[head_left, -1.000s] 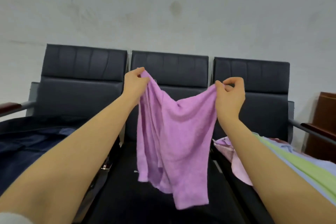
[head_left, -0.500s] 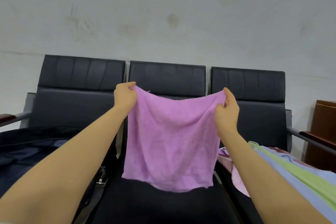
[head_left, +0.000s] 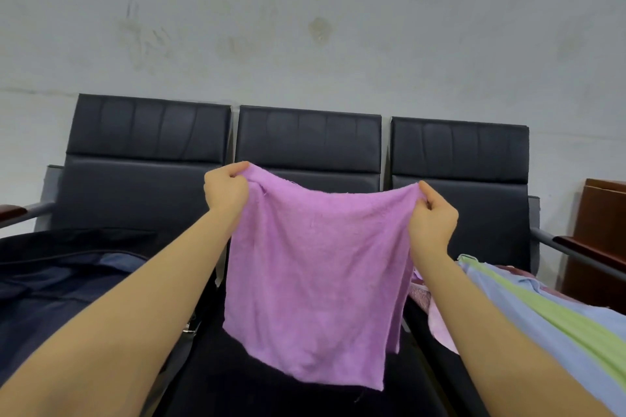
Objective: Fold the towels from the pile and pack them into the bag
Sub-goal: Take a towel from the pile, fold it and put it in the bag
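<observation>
A purple towel (head_left: 315, 281) hangs spread in the air above the middle seat (head_left: 305, 396) of a row of black chairs. My left hand (head_left: 225, 191) pinches its upper left corner and my right hand (head_left: 432, 222) pinches its upper right corner. The towel's lower edge hangs free just above the seat. A dark navy bag (head_left: 57, 284) lies open on the left seat. The pile of towels (head_left: 542, 315), blue, green and pink, lies on the right seat beneath my right forearm.
Three black chair backs (head_left: 308, 142) stand against a grey wall. Metal armrests (head_left: 555, 244) with wooden tops flank the row. A brown wooden cabinet (head_left: 603, 234) stands at the far right.
The bunched towel has been pulled wide and flat between my hands. Both hands moved apart and slightly lower, and the towel now hangs squarely.
</observation>
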Motion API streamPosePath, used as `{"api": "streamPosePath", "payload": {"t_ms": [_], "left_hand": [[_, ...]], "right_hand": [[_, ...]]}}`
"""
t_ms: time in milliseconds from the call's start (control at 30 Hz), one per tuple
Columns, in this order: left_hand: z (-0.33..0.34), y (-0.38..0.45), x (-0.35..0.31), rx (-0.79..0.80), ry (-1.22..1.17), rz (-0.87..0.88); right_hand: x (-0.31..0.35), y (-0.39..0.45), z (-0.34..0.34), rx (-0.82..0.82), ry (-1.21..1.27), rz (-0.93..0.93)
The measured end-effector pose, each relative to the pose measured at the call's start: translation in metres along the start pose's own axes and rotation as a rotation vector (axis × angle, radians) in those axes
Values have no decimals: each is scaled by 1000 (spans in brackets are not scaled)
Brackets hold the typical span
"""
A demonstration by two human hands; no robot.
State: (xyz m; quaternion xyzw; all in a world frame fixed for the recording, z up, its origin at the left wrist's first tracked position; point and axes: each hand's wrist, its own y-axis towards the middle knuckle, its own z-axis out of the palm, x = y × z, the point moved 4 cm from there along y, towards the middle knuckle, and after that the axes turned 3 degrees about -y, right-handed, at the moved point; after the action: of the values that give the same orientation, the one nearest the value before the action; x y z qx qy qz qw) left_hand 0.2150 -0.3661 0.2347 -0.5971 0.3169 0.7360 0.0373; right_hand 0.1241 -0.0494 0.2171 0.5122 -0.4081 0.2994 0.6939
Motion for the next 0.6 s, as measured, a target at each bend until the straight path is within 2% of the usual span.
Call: {"api": "streamPosePath", "payload": {"t_ms": [167,267,367,467,600], "left_hand": [[-9,-2,11,-122,-78,-121],[-11,-1,18,-141,-3,-143],[-14,-4,24,-80,240,-22],[-14,-9,27,11,601,177],[-18,-15,23,-38,890,337]], "right_hand": [[-1,-3,0,-10,30,40],[0,-6,1,12,-65,7],[-1,-7,0,16,-264,-52],[-4,-7,1,42,-427,-129],[-6,-13,2,-5,-518,-199]]}}
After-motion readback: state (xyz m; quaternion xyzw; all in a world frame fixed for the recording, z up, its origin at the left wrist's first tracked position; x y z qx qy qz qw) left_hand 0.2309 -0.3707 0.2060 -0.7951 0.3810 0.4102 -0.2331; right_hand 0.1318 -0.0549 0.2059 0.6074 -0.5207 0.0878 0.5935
